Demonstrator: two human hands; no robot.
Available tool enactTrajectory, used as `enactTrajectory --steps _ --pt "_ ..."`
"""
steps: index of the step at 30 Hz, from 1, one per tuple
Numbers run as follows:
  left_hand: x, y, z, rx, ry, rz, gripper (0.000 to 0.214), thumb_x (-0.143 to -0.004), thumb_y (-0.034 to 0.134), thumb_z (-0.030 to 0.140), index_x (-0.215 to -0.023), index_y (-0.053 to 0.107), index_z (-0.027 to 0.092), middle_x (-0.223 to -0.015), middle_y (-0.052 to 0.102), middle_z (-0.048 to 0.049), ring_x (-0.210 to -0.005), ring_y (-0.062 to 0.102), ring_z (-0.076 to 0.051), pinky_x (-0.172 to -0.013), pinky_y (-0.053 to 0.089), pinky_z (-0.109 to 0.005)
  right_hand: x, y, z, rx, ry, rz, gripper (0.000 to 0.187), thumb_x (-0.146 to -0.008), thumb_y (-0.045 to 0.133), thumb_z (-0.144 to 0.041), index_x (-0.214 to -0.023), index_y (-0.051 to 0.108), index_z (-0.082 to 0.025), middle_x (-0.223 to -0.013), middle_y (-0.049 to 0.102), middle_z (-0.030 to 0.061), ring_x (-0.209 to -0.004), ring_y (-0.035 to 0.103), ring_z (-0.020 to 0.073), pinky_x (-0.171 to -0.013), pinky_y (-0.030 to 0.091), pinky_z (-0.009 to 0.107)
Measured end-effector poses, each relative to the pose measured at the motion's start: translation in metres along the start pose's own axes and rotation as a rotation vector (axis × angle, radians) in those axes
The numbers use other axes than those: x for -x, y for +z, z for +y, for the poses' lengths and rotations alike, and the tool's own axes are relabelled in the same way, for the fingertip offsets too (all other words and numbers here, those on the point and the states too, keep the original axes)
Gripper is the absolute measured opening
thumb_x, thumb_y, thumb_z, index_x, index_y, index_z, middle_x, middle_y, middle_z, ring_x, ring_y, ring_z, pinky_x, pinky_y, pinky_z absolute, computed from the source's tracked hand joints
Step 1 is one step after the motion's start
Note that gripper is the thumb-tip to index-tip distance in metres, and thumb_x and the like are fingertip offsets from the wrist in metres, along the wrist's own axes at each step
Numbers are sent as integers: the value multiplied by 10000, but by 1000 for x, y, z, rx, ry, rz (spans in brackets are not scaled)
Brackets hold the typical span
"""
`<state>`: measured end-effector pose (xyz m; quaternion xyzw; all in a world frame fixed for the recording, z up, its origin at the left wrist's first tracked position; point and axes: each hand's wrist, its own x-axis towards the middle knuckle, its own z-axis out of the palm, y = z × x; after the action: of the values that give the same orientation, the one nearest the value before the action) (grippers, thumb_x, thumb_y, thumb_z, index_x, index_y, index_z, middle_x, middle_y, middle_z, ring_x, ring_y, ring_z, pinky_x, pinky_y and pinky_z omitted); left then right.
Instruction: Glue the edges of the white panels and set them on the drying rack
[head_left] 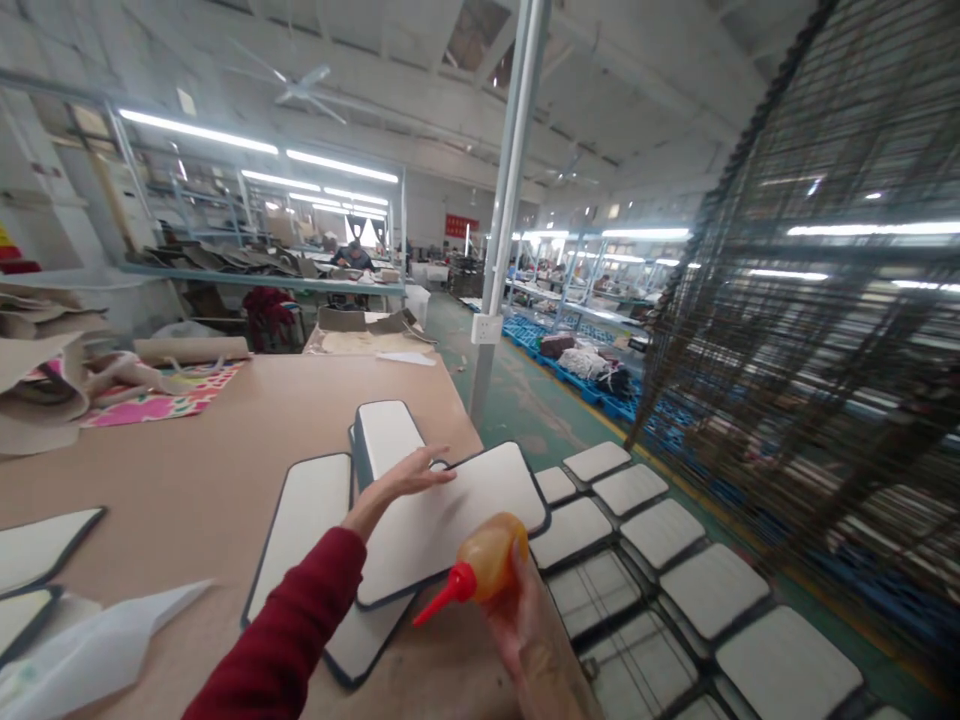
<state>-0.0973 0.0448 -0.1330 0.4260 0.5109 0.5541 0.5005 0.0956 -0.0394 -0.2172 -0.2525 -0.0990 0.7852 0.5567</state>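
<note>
Two hands work at the lower middle of the frame, in a large workshop with strip lights along the ceiling and a pale steel post rising through the centre. A tall dark wire rack fills the right side, and below it, on a low grid rack at lower right, lie rows of white square pads, closely side by side. The brown worktop spans the left half; at its far left sit curled cardboard scraps and a pink patterned sheet, and a sheet of white paper lies at lower left. Several white panels with dark edges lie overlapped in the centre of the worktop. The left hand, in a red sleeve, lies open and flat on the topmost white panel, touching its near upper edge. The right hand grips an orange squeeze bottle just in front of that panel, its red nozzle pointing left and down toward the panel's lower edge.
</note>
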Motion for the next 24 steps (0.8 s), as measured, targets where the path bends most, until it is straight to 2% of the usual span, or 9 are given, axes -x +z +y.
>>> enactTrajectory --steps 3,5,7,10,12,14,17,20,24 --pt "-19 11 -4 -376 36 -407 223 -523 778 133 -737 729 174 -797 729 -28 -928 629 -248 -820 458 -260 4 3 -2 -17 -9 16 471 -492 905 -390 -850 723 -145 -820 774 73 -720 728 200 -668 589 290" --pt "-28 12 -7 -470 64 -564 226 -582 750 255 -778 732 143 -744 713 -5 -820 623 -241 -770 457 -286 8 2 -5 -27 -29 34 475 -471 913 -385 -837 727 -147 -809 775 67 -699 726 193 -651 585 279" --pt "-33 9 -7 -505 90 -604 309 -634 713 354 -835 735 120 -736 700 1 -783 610 -234 -740 445 -289 13 -3 -11 -27 -46 62 475 -450 919 -387 -810 730 -143 -796 775 66 -692 725 192 -634 583 267" --pt "-29 -1 0 -554 118 -601 359 -677 687 412 -870 742 114 -735 694 -1 -766 603 -225 -721 432 -278 23 -18 -29 -11 -96 117 463 -445 917 -405 -785 735 -148 -780 774 64 -688 728 196 -626 588 268" --pt "-19 -9 10 -577 98 -613 362 -700 684 413 -900 749 118 -759 705 -8 -783 612 -228 -728 436 -272 31 -25 -52 3 -179 162 442 -451 915 -403 -775 737 -161 -763 774 54 -681 729 193 -633 593 267" --pt "-5 -16 21 -578 54 -658 375 -734 673 408 -970 752 128 -816 721 -19 -828 625 -240 -757 445 -272 37 -23 -82 33 -300 183 412 -469 909 -403 -764 737 -171 -759 773 46 -684 728 187 -630 593 256" --pt "18 -21 37 -552 -7 -735 393 -781 652 405 -1072 738 156 -885 735 -26 -882 640 -253 -797 458 -279 41 -2 -131 87 -584 77 429 -530 877 -428 -881 732 -227 -861 775 14 -764 725 182 -694 595 275" --pt "39 -21 49 -497 -64 -790 397 -807 643 391 -1142 716 192 -946 739 -24 -917 648 -259 -804 474 -280 45 25 -168 223 -777 -76 468 -594 830 -475 -980 710 -238 -981 756 41 -933 697 230 -905 543 398" --pt "59 -17 62 -452 -123 -829 394 -790 674 369 -1153 716 220 -980 744 -22 -919 658 -259 -789 492 -273 52 49 -189 394 -885 -206 457 -575 844 -458 -953 707 -239 -939 751 60 -1010 671 297 -1026 435 546"
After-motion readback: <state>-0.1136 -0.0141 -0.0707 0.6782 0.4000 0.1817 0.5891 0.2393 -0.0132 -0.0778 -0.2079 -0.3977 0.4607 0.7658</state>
